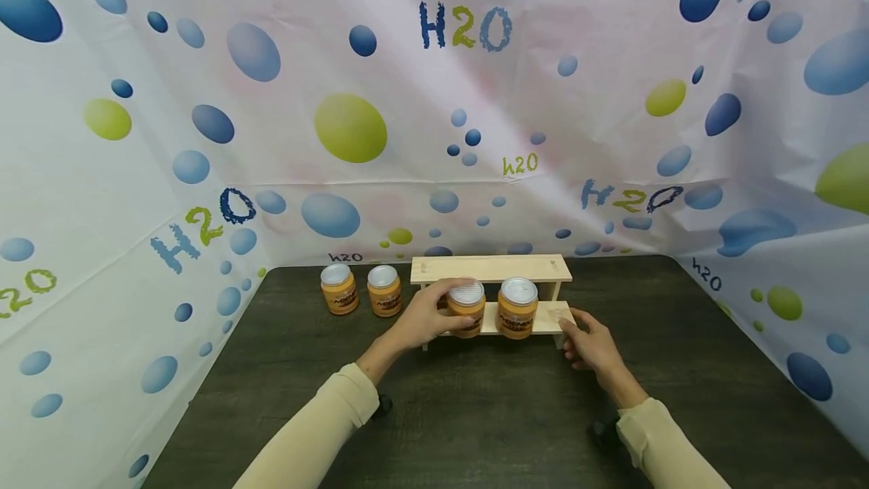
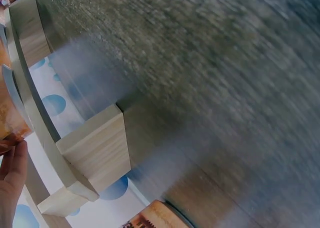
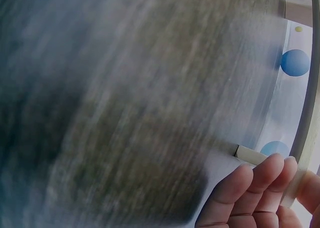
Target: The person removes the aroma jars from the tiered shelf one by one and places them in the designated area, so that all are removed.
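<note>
My left hand (image 1: 422, 317) grips an orange jar (image 1: 468, 317) with a silvery lid, at the left part of the lower step of a small two-tier wooden shelf (image 1: 492, 269). Beside it on the same step stands a second orange jar (image 1: 519, 315), upright. At the step's right end my right hand (image 1: 592, 342) pinches the board, thumb on top and fingers below the edge. The right wrist view shows those curled fingers (image 3: 240, 183) close to a shelf leg (image 3: 250, 155). In the left wrist view, the held jar (image 2: 11, 108) is partly cut off.
Two more orange jars, one at the far left (image 1: 339, 291) and one nearer the shelf (image 1: 384, 293), stand on the dark wooden table (image 1: 475, 413). A white sheet (image 1: 285, 134) with blue and green spots hangs behind and around the table.
</note>
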Motion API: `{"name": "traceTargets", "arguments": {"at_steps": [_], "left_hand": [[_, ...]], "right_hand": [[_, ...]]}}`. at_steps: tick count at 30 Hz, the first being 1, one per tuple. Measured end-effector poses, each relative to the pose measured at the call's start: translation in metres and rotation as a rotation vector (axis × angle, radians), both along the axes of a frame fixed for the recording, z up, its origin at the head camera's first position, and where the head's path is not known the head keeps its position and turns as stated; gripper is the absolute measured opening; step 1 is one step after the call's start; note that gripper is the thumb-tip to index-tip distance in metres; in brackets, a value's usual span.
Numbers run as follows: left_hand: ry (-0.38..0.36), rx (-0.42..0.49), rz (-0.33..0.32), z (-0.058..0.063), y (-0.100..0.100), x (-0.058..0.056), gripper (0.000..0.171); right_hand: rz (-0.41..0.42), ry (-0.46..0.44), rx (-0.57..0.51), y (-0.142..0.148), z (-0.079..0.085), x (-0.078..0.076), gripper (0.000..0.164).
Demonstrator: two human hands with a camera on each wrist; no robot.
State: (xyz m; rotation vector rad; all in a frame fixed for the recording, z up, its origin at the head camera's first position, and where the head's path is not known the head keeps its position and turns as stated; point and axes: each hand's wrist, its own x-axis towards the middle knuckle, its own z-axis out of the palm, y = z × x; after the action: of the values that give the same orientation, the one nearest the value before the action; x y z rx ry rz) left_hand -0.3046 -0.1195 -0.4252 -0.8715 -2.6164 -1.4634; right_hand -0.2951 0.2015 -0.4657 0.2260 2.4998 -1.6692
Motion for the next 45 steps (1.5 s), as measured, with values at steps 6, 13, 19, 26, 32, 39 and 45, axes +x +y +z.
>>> {"name": "traceTargets", "arguments": {"at_steps": [6,13,19,26,32,39,45], "left_hand": [[0.010,0.005,0.010,0.005,-0.004,0.001,0.066],[0.022,0.025,0.013,0.011,-0.009,0.003,0.066],[0.030,0.023,0.039,0.015,-0.012,0.007,0.069],[0.032,0.022,0.078,0.021,-0.020,0.011,0.068],[0.029,0.039,0.067,0.025,-0.026,0.013,0.068],[0.052,0.016,0.084,0.027,-0.031,0.014,0.067],[0.066,0.000,0.090,0.030,-0.036,0.015,0.066]], "right_hand": [[-0.002,-0.008,-0.001,0.001,0.000,-0.001,0.059],[-0.003,-0.005,-0.001,0.001,-0.001,-0.001,0.059],[-0.005,-0.007,0.001,0.000,-0.001,-0.001,0.059],[-0.005,-0.008,0.004,0.000,-0.001,0.000,0.059],[0.000,-0.005,0.002,0.001,-0.001,0.000,0.059],[0.004,-0.002,0.000,0.002,0.000,0.000,0.058],[0.005,-0.004,0.000,0.001,0.001,0.000,0.059]]}}
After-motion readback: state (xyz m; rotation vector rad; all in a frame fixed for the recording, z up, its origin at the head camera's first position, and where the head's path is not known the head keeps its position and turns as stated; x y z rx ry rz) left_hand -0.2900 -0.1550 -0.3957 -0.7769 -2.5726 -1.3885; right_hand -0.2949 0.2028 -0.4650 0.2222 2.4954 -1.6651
